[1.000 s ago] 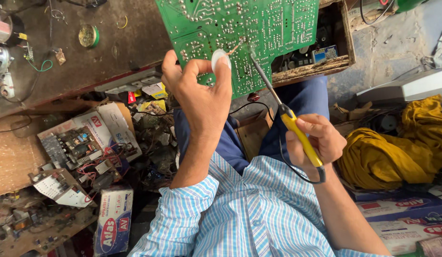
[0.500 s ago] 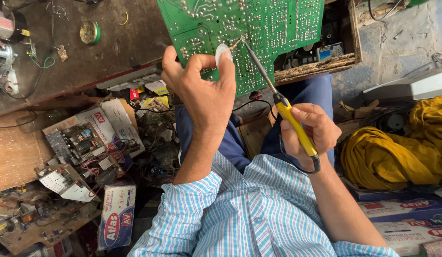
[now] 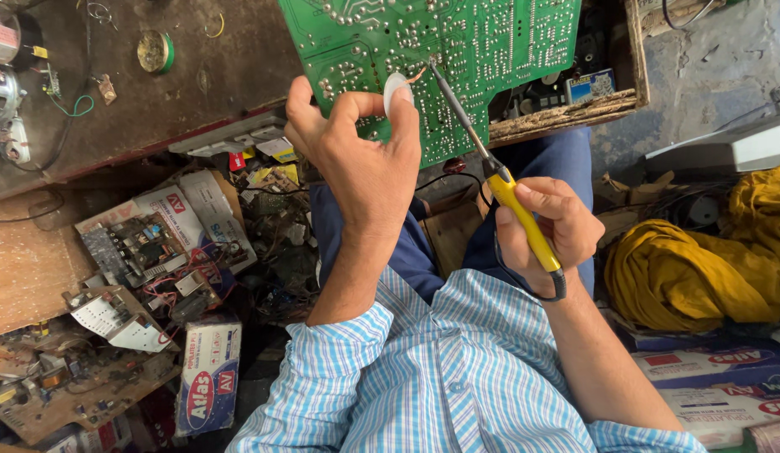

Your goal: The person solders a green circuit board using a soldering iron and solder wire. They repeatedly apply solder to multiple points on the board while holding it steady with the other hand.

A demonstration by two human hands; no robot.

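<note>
Soldering iron (image 3: 507, 189) is gripped in the right hand (image 3: 545, 231), fingers wrapped shut around the yellow handle; the tip is laid on the green circuit board (image 3: 457, 50), up and left of that grip. The left hand (image 3: 360, 155) is pinched closed on a small white disc (image 3: 396, 88) held against the board, a thin wire end showing just right of the pinch and meeting the tip.

Best kept: tip flat on the joint, wrist braced, disc held still until the joint sets.

Room: the board's lower edge runs just beyond the left knuckles; a wooden tray (image 3: 574, 113) edge sits above the right grip. The cord (image 3: 532, 289) loops under that hand. Clutter lies well left of the left forearm; yellow cloth (image 3: 700, 260) lies right of the right hand.
</note>
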